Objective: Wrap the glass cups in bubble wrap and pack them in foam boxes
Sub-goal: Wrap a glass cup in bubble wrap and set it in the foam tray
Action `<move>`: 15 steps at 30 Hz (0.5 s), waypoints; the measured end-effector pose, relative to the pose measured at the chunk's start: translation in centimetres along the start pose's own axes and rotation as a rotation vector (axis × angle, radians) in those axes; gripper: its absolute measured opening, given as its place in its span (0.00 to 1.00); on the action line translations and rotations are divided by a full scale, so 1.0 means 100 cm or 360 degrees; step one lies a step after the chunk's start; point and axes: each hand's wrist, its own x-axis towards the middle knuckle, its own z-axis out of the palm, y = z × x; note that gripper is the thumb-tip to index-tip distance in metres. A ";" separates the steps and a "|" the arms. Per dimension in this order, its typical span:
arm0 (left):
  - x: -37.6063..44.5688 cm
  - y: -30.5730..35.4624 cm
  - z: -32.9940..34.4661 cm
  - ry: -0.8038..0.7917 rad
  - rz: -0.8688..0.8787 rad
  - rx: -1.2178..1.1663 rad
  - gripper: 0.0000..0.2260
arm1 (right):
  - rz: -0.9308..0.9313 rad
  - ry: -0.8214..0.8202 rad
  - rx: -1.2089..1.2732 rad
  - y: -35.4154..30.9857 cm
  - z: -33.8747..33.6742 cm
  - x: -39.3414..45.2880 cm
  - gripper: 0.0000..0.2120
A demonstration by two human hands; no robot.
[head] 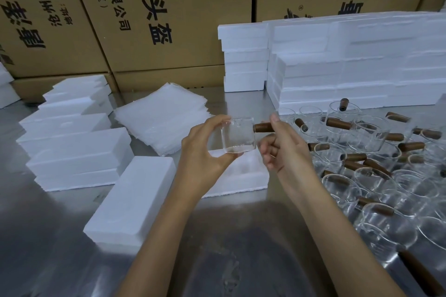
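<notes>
Fingers (217,125) of the left hand (202,149) curl round the cup (239,136), thumb under its base and the rest over the top, a half-closed hold on the glass wall. Right hand (282,144) pinches the cup's wooden handle (263,127) between thumb and forefinger, its other fingers loosely bent. So the cup hangs bare and unwrapped in the air over the table (60,236), above the open foam tray (241,176).

Risk, as I judge it: smooth glass in a light grip could slip and strike the steel or the tray edge. A swing to the right could also knock it against the crowded cups (376,190), which lie touching one another, some tipped on their sides.

Near the left forearm lies a closed foam box (135,200); what it holds cannot be seen. The open tray shows moulded hollows that look empty. Further off sit the bubble wrap (164,118), the foam stacks on the left (72,142) and the taller stack (350,67), all shut, then the cartons (169,7).
</notes>
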 end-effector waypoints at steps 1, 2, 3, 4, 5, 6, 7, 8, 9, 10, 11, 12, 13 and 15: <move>-0.001 0.000 0.001 -0.0011 0.0026 0.0055 0.28 | -0.0015 -0.0019 -0.0004 0.000 -0.002 -0.001 0.16; -0.001 0.000 0.003 -0.0023 0.0049 0.0097 0.29 | -0.0026 -0.0026 0.0022 0.000 -0.003 -0.001 0.11; -0.001 0.000 0.004 -0.0047 0.0055 0.0115 0.30 | -0.0033 -0.0024 0.0064 0.001 -0.003 -0.001 0.08; -0.001 -0.001 0.006 -0.0092 0.0034 0.0096 0.33 | -0.0037 -0.0023 0.0099 0.001 -0.003 -0.001 0.05; -0.002 -0.002 0.007 -0.0144 -0.0008 0.0039 0.36 | -0.0048 -0.0025 0.0113 0.001 -0.003 -0.001 0.04; -0.002 -0.002 0.008 -0.0180 -0.0059 -0.0039 0.38 | -0.0070 -0.0033 0.0107 0.001 -0.003 -0.001 0.04; -0.001 -0.003 0.008 -0.0188 -0.0108 -0.0118 0.39 | -0.0100 -0.0042 0.0092 0.000 -0.004 -0.001 0.04; -0.001 -0.005 0.009 -0.0171 -0.0144 -0.0182 0.37 | -0.0131 -0.0056 0.0074 -0.001 -0.004 -0.002 0.04; 0.000 -0.007 0.008 -0.0133 -0.0165 -0.0219 0.34 | -0.0160 -0.0078 0.0058 -0.002 -0.004 -0.003 0.04; 0.001 -0.008 0.007 -0.0088 -0.0176 -0.0229 0.31 | -0.0186 -0.0105 0.0048 -0.002 -0.003 -0.004 0.04; 0.001 -0.008 0.006 -0.0046 -0.0177 -0.0224 0.29 | -0.0208 -0.0137 0.0046 -0.003 -0.003 -0.004 0.03; 0.001 -0.008 0.005 -0.0013 -0.0160 -0.0216 0.28 | -0.0224 -0.0171 0.0044 -0.004 -0.002 -0.005 0.03; 0.001 -0.007 0.004 0.0016 -0.0129 -0.0206 0.27 | -0.0237 -0.0204 0.0041 -0.005 -0.001 -0.006 0.04; 0.000 -0.006 0.003 0.0075 -0.0052 -0.0166 0.27 | -0.0251 -0.0254 0.0021 -0.005 0.000 -0.007 0.05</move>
